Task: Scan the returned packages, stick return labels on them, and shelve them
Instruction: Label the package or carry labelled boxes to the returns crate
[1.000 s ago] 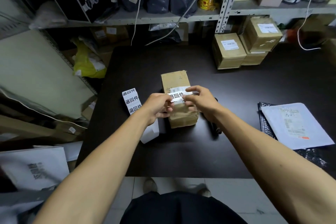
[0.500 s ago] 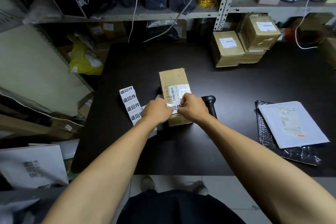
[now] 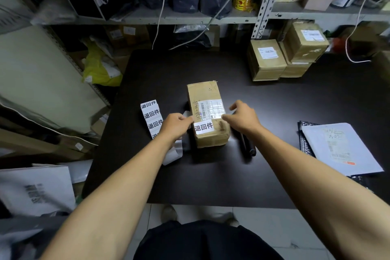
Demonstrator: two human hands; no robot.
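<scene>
Both hands have let go, left hand (image 3: 176, 124) and right hand (image 3: 242, 118) hovering relaxed, return label (image 3: 203, 127) stuck near the package (image 3: 207, 115) barcode, keeping it scannable

Dark table (image 3: 211, 179) in front, and a taped brown package (image 3: 207, 116) sits at its middle with a white return label (image 3: 203, 127) stuck on top. A strip of return labels (image 3: 152, 118) lies just left of it, a black scanner (image 3: 245, 143) just right. Far right lies a white mailer (image 3: 339, 150); stacked cardboard boxes (image 3: 282, 57) stand at the back.
</scene>
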